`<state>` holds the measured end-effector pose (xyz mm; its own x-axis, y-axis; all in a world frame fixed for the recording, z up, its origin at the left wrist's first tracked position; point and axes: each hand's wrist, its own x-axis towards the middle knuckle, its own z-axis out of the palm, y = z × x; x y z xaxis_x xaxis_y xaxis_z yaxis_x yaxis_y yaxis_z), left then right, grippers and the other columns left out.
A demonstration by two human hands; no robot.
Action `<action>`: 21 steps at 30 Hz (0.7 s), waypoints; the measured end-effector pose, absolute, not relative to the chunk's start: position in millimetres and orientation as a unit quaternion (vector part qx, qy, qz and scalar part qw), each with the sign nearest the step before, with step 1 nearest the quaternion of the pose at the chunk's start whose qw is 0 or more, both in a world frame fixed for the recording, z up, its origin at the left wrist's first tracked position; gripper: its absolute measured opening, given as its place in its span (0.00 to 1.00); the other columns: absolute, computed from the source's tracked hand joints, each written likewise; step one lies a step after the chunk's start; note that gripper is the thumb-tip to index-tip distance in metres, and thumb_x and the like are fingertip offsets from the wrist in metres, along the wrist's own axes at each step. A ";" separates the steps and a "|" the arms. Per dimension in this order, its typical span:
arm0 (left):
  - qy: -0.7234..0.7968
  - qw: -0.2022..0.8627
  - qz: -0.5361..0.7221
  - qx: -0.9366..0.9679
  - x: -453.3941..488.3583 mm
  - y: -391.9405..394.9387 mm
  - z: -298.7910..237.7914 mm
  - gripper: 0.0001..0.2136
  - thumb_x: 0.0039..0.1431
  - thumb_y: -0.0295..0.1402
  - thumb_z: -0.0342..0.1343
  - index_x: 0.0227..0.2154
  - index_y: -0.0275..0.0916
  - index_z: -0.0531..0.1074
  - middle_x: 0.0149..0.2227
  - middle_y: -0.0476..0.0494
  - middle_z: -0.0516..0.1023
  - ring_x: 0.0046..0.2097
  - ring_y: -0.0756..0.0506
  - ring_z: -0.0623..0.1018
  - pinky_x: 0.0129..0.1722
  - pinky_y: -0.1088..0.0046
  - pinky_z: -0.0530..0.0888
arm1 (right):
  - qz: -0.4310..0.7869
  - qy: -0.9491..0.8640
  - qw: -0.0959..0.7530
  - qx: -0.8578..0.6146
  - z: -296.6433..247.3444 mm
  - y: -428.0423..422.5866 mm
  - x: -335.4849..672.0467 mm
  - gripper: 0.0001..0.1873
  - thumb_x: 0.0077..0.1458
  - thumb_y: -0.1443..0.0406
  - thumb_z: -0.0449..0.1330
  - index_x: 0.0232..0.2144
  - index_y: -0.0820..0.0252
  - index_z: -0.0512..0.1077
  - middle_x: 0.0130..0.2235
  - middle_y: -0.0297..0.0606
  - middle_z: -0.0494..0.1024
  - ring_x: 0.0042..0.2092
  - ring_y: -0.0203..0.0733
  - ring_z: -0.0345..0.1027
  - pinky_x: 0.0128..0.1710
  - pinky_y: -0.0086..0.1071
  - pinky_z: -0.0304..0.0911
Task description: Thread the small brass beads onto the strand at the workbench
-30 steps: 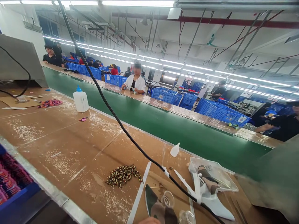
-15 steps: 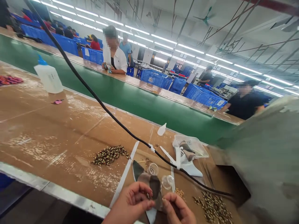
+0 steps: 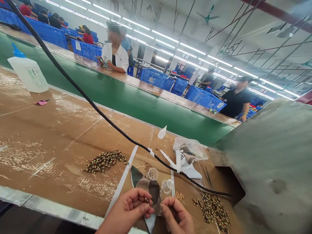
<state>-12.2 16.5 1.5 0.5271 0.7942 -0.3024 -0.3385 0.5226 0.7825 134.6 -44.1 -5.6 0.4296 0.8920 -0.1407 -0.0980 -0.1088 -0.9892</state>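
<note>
My left hand (image 3: 130, 208) pinches a small dark-and-gold ring-like piece (image 3: 146, 200) between thumb and fingertips. Close on its right, my right hand (image 3: 176, 216) is closed in a pinch; whatever lies between those fingertips is too small to make out. Under both hands is a grey-brown patterned cloth (image 3: 154, 188). Two small clear cups, a left one (image 3: 152, 174) and a right one (image 3: 167, 187), stand just beyond my fingers. Tiny tan beads (image 3: 179, 195) lie beside the right cup. Similar dark-and-gold pieces form a right pile (image 3: 214, 211) and a left pile (image 3: 106, 162).
A black cable (image 3: 97, 109) crosses above the bench. Beyond it are a clear plastic box (image 3: 200, 151), tweezers (image 3: 207, 175), a small white bottle (image 3: 162, 132) and a large bottle (image 3: 29, 74). A green belt (image 3: 136, 99) runs behind. A grey metal housing (image 3: 273, 156) stands at right.
The view has shifted, so the bench and its things appear further left. Both hands keep their pinches over the cloth, and the dark-and-gold piece in my left fingers shows more clearly.
</note>
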 end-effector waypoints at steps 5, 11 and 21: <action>0.356 0.793 0.341 0.358 -12.7 15.0 0.8 0.15 0.42 0.41 0.67 0.31 0.36 0.77 0.26 0.46 0.80 0.28 0.48 0.76 0.31 0.72 0.71 | 0.411 -0.330 0.581 -0.621 -2.1 -44.8 137.3 0.23 0.39 0.47 0.66 0.22 0.61 0.72 0.19 0.28 0.64 0.20 0.27 0.49 0.20 0.22 0.51; 0.343 0.794 0.349 0.361 -11.8 15.5 1.7 0.18 0.37 0.45 0.68 0.28 0.37 0.75 0.22 0.50 0.76 0.25 0.49 0.74 0.27 0.73 0.70 | 0.387 -0.361 0.571 -0.627 -11.2 -45.9 144.7 0.21 0.43 0.47 0.64 0.24 0.60 0.71 0.21 0.30 0.66 0.22 0.30 0.56 0.23 0.24 0.56; 0.327 0.794 0.310 0.407 -16.1 19.7 3.7 0.15 0.45 0.46 0.63 0.28 0.38 0.74 0.20 0.54 0.72 0.24 0.51 0.71 0.28 0.76 0.68 | 0.028 -0.685 0.289 -0.668 35.6 -37.9 194.4 0.11 0.62 0.62 0.48 0.31 0.56 0.69 0.32 0.35 0.73 0.32 0.36 0.70 0.30 0.25 0.62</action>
<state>-16.1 19.7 3.7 0.5934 0.7594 -0.2670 -0.2271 0.4761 0.8495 194.4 -37.9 35.6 0.0589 0.9318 0.3581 0.8993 0.1062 -0.4242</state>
